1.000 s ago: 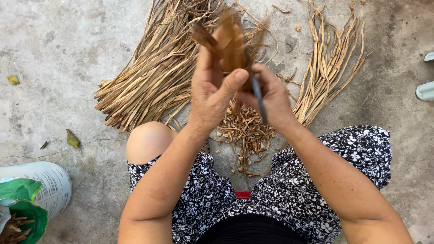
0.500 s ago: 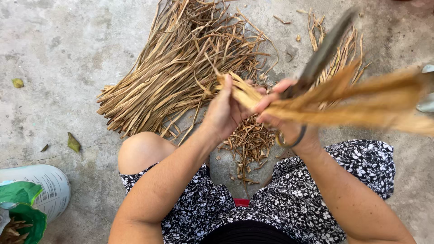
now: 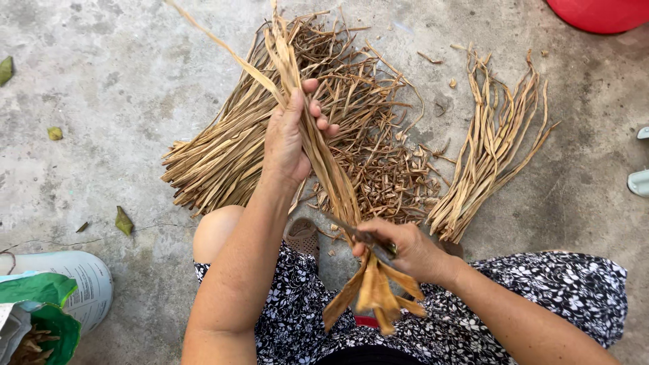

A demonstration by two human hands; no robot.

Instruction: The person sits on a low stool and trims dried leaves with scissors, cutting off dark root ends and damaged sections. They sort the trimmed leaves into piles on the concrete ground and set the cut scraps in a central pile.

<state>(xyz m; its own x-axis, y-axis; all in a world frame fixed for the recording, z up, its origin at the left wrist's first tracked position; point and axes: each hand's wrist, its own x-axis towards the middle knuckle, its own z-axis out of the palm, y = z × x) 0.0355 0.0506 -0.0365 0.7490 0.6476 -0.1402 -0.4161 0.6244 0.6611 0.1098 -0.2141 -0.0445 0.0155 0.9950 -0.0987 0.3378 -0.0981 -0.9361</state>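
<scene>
My left hand (image 3: 291, 132) grips the upper part of a long dried brown leaf stalk (image 3: 324, 169) that slants from the top of the view down to my lap. My right hand (image 3: 405, 250) holds the stalk's lower, splayed end together with a small dark-bladed knife (image 3: 368, 240) laid across it. Under my hands a big pile of dried stalks (image 3: 230, 155) lies on the concrete floor. A litter of small dry scraps (image 3: 392, 179) lies beside it.
A smaller sorted bundle of stalks (image 3: 487, 155) lies to the right. A white and green sack (image 3: 47, 297) sits at the lower left, a red tub (image 3: 602, 13) at the top right. A sandal (image 3: 639, 179) is at the right edge. My knees in a floral dress (image 3: 561, 284) fill the bottom.
The stalk has swung from pointing right to slanting upward and away. My left hand has moved up along it, and my right hand has dropped to its lower end with the knife.
</scene>
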